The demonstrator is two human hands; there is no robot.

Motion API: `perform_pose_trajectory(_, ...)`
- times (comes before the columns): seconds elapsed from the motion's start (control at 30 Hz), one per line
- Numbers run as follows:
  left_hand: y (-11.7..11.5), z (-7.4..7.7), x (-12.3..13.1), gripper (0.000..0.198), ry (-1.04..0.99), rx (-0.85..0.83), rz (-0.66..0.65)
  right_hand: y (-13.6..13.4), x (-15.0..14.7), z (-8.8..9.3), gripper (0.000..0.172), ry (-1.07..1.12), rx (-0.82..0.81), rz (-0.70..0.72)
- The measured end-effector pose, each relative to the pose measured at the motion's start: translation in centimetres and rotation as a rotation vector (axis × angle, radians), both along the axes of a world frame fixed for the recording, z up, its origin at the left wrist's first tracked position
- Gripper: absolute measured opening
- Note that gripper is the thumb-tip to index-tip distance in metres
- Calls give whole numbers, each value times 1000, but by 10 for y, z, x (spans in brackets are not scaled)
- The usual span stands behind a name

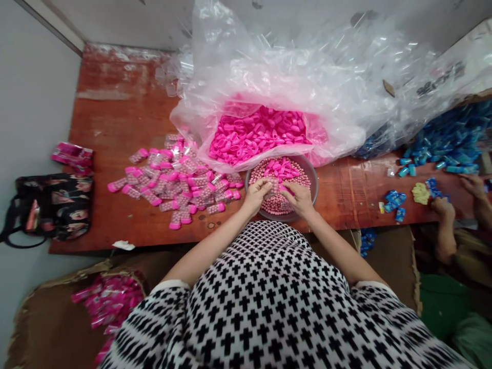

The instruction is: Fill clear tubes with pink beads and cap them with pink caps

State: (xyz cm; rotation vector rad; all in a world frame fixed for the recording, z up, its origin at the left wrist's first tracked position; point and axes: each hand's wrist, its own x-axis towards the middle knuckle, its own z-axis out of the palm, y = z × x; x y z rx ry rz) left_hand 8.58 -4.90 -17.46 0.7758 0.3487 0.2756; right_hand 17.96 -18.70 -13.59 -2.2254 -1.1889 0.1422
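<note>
Over a grey bowl (315, 185), my left hand (255, 197) pinches a small clear plastic bottle (273, 185) with pink beads showing inside. My right hand (300, 200) is closed at the bottle's right end, its fingertips on a pink cap (282, 187). Round pink beads (258, 173) fill the bowl, and a heap of loose pink caps (284, 168) lies on them. Behind the bowl, a clear plastic bag (238, 163) lies open with many more caps (261, 134) in it. Capped bottles of beads (177, 179) are piled to the left.
The wooden table (115, 123) carries a dark floral bag (73, 205) and pink packets (73, 156) at left. Blue bottles (449, 136) lie at right, near another person's hands (444, 210). A carton (42, 312) holding pink packages stands below the table's front left edge.
</note>
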Motion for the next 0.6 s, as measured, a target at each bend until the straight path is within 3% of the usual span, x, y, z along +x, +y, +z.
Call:
perform_pose_trajectory(0.1, -1, 2, 1, 41, 3, 8, -8, -1, 1, 3, 32, -219, -98, 85)
perform_pose_trajectory(0.2, 0, 1, 0, 39, -19, 103, -39, -2, 7, 7, 33, -278, -132, 194)
perform_pose_trajectory(0.4, 8, -5, -4, 31, -15, 598, 18, 2, 20, 27, 32, -184, 51, 187)
perform_pose_trajectory(0.5, 11, -3, -7, 28, -4, 819, 55, 8, 18, 32, 32, -221, -19, 272)
perform_pose_trajectory(0.6, 12, -1, -9, 27, -28, 919, 81, 12, 13, 30, 31, -287, -134, 317)
